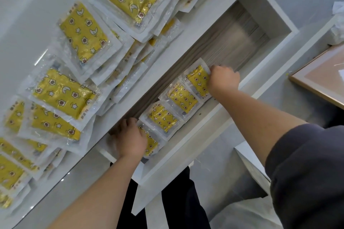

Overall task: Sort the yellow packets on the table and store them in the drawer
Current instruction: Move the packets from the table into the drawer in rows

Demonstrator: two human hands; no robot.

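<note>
Reaching into the open drawer [195,135], the right hand [223,79] grips the edge of the end packet [198,80] in a row of four along the drawer's front edge. The left hand [131,138] curls over the first packet [151,144]. More yellow packets [83,33] cover the table [22,5].
</note>
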